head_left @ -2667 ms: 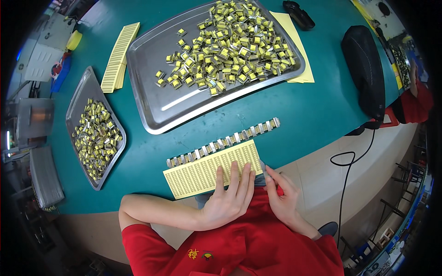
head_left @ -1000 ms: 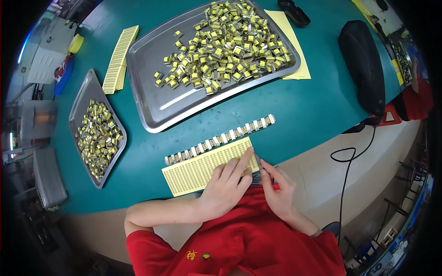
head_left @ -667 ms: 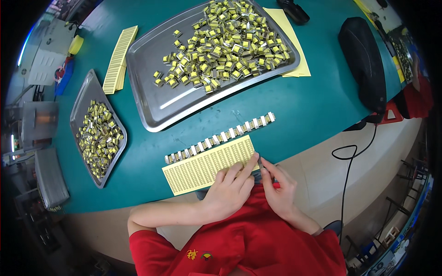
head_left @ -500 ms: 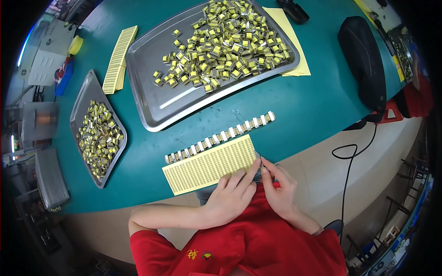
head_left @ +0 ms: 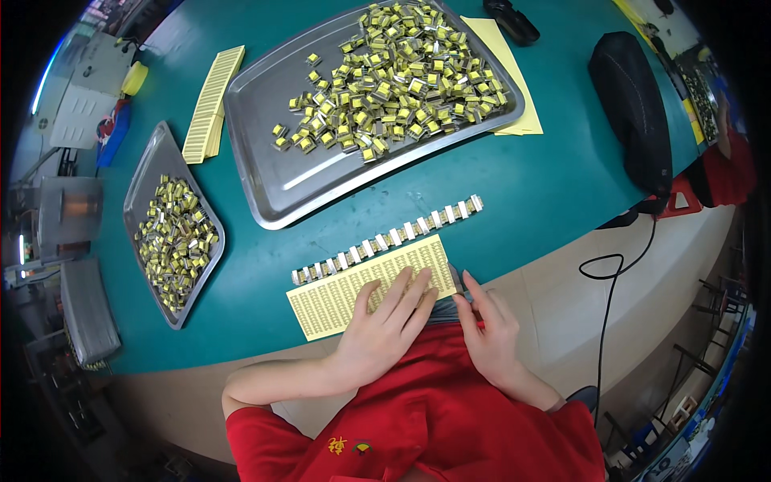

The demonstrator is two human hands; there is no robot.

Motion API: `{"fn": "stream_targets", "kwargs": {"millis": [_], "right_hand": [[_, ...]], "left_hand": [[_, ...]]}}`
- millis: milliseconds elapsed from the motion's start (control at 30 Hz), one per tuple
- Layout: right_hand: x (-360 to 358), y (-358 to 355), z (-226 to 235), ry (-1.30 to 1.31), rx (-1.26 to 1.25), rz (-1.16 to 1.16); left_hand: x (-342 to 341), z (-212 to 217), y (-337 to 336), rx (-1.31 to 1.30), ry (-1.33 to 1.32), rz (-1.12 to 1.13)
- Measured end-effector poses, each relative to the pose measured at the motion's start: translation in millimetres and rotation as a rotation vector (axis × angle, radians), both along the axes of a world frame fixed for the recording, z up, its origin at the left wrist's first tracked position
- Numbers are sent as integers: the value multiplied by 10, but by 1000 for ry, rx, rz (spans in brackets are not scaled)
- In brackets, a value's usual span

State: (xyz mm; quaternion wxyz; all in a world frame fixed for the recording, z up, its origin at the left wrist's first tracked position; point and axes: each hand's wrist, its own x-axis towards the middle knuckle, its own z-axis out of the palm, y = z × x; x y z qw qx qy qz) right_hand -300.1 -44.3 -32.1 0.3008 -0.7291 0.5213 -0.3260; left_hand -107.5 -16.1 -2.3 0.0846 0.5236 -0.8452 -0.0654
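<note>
A yellow sheet of small printed labels [head_left: 321, 309] lies at the table's near edge. My left hand [head_left: 377, 325] rests flat across its middle and right part, fingers spread and holding nothing. At the sheet's right end is my right hand [head_left: 491, 333], thumb tip close to the lower corner and forefinger apart from it. A small grey piece [head_left: 457, 278] shows beside that edge; its kind is unclear. Just beyond the sheet stretches a slanting row of small transformers [head_left: 393, 236], set side by side with pale tops.
A large metal tray [head_left: 269, 173] holds a heap of yellow-wrapped transformers [head_left: 401, 88]. A smaller tray [head_left: 152, 153] with more stands left. Yellow label sheets [head_left: 213, 104] lie between them, and yellow paper [head_left: 522, 112] sits under the large tray's right side. A black case [head_left: 630, 112] lies far right.
My left hand has shifted left and away from the sheet's right edge, its fingers reaching farther up the sheet. My right thumb and forefinger have moved apart from their pinch.
</note>
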Motion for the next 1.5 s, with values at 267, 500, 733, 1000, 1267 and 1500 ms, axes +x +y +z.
{"fn": "stream_targets", "kwargs": {"millis": [267, 500, 733, 1000, 1267, 1500], "right_hand": [[49, -76, 78, 210, -296, 107], [85, -84, 75, 330, -501, 187], [95, -59, 79, 273, -469, 189], [92, -12, 12, 181, -398, 122], [66, 18, 59, 226, -362, 110], [1, -187, 147, -47, -184, -18]], "left_hand": [[38, -12, -41, -19, -31, -63], [44, -19, -66, -40, -22, -78], [46, -35, -66, -54, -42, -87], [32, -34, -68, -50, -31, -83], [25, -54, -68, -75, -46, -81], [16, -111, -14, -127, -8, -16]]}}
